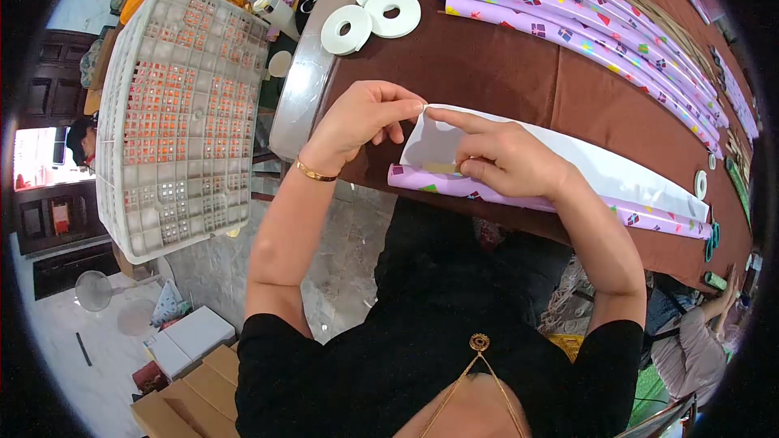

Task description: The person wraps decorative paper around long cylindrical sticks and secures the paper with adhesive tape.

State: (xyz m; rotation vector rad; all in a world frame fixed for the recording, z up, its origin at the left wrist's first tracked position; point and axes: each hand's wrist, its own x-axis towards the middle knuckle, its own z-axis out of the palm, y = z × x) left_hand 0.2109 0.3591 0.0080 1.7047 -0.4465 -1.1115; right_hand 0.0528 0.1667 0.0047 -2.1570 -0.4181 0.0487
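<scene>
A sheet of wrapping paper (568,148), white side up, lies along the table's near edge. Its lilac printed side shows on the rolled part (438,182) facing me. My left hand (367,120) pinches the sheet's far left corner between thumb and fingertips. Against the same edge, just right of that pinch, rests the stretched index finger of my right hand (511,158); its other fingers are curled over the sheet. A short tan strip (442,168) shows at the roll beside my right thumb. Whatever lies under the right palm is hidden.
Three white tape rolls (346,30) lie at the table's far left corner. Several lilac paper rolls (584,40) are stacked across the back. Green-handled scissors (712,242) lie at the right. A large plastic crate (191,113) stands left; another person (690,349) is at lower right.
</scene>
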